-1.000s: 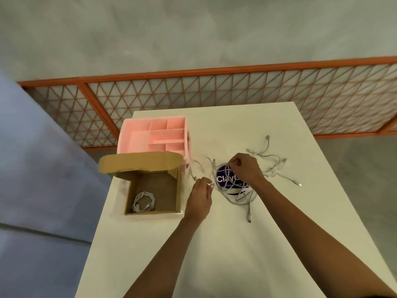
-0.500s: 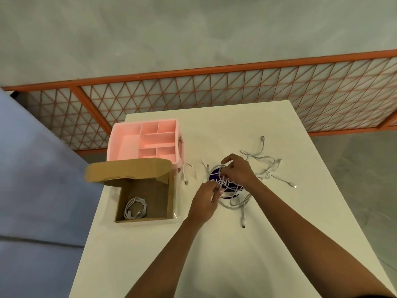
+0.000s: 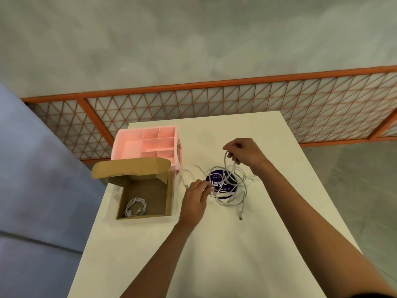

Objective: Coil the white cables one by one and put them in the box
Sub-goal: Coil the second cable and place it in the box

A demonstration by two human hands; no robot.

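Note:
A tangle of white cables (image 3: 238, 190) lies on the white table (image 3: 225, 244) over a dark round sticker. My right hand (image 3: 245, 153) is raised above the tangle and grips a loop of white cable that hangs down from its fingers. My left hand (image 3: 196, 196) is low at the tangle's left edge, its fingertips pinching a cable there. An open cardboard box (image 3: 167, 196) stands at the table's left edge with one coiled white cable (image 3: 136, 207) inside. Its lid stands up at the back.
A pink plastic organiser (image 3: 148, 147) with several compartments stands just behind the box. An orange lattice barrier (image 3: 236, 104) runs behind the table. A loose cable end (image 3: 185, 179) lies between the box and my left hand.
My right hand has lifted up and away from the tangle, drawing a cable loop up with it. My left hand stays at the tangle's left side, holding the cable.

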